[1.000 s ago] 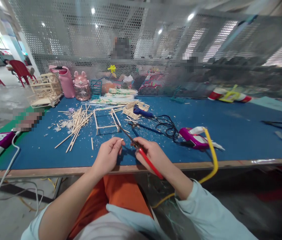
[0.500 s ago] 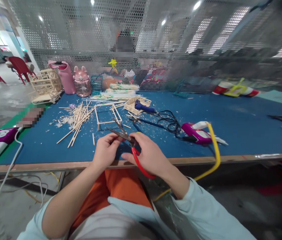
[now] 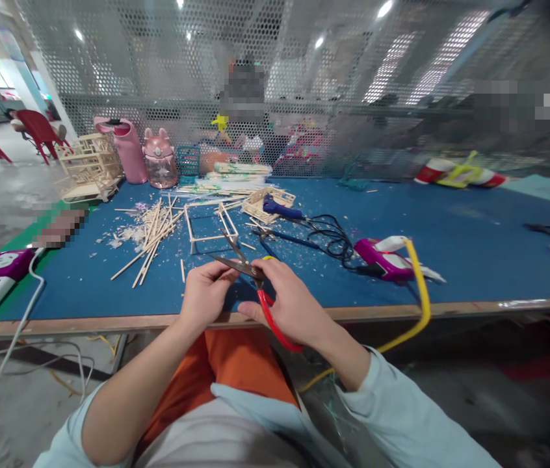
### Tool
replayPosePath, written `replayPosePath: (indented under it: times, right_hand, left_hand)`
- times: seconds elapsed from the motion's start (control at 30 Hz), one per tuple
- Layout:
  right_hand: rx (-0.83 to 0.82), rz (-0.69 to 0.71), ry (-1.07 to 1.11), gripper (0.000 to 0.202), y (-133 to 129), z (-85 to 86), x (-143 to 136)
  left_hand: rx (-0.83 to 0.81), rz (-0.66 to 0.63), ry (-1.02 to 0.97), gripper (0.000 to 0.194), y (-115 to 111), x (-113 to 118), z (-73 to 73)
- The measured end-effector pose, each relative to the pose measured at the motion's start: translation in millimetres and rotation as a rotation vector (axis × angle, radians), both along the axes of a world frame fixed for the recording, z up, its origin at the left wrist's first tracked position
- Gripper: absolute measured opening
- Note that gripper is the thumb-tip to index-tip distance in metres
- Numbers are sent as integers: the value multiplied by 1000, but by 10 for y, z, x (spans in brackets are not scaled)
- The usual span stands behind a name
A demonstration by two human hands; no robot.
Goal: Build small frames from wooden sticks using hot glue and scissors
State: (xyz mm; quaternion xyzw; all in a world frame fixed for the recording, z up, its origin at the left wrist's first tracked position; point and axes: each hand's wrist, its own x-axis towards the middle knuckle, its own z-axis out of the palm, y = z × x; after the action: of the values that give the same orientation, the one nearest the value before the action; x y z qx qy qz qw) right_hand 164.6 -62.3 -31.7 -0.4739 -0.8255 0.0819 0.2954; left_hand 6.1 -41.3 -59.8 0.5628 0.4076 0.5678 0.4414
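Red-handled scissors are in my right hand, blades apart and pointing up and left over the table's front edge. My left hand is closed in a pinch beside the blades; what its fingers hold is too small to make out. Just beyond the hands stands a small frame of thin wooden sticks. Left of it lies a loose pile of sticks among pale shavings.
Pliers, a blue glue gun with a black cord, and a purple power strip lie to the right. Pink bottles and a stick structure stand back left. A perforated metal screen rises behind.
Both hands have barely moved. The scissors have shifted very slightly, their handles a touch lower.
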Motion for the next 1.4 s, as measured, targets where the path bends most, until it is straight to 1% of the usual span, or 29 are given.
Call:
replayPosePath:
  times: [0.13, 0.2, 0.27, 0.33, 0.4, 0.47, 0.6, 0.7, 0.8, 0.93, 1.03, 1.13, 1.4]
  right_hand:
    - [-15, -20, 29, 47, -7, -24, -20]
    - [-23, -36, 39, 39, -4, -43, -22]
    - [-40, -56, 38, 26, 5, -61, -18]
    - [-63, -75, 23, 22, 18, -68, -14]
    - [-88, -100, 10, 24, 31, -60, -16]
    - [-115, -131, 18, 29, 38, -38, -25]
    - [-122, -176, 9, 39, 31, 3, -41]
    - [-105, -143, -12, 43, 20, 8, -34]
    - [-61, -94, -29, 42, 15, 2, -19]
    - [-15, -63, -61, 43, 15, 5, -9]
    - [-15, -57, -58, 45, 14, 8, -12]
    - [-20, -47, -42, 45, 9, 7, -20]
    - [-37, -15, -5, 40, -15, 16, -24]
  left_hand:
    - [-6, 8, 19, 18, -3, 7, 9]
    - [-5, 9, 15, 17, -4, 13, 14]
    - [-19, 19, 4, 15, -4, 18, 20]
    - [-45, 40, -3, 15, 0, 24, 26]
    - [-64, 54, -3, 17, 8, 28, 27]
    - [-71, 42, -8, 19, 16, 28, 28]
    - [-15, 45, 7, 22, 4, 9, 41]
    - [45, 67, 68, 25, -19, -9, 56]
    - [53, 59, 113, 25, -27, -14, 48]
    - [50, 59, 136, 22, -11, -9, -5]
    - [60, 41, 146, 18, 1, -9, -50]
    - [78, 30, 156, 19, 4, -14, -75]
    - [128, 33, 183, 23, -6, -28, -67]
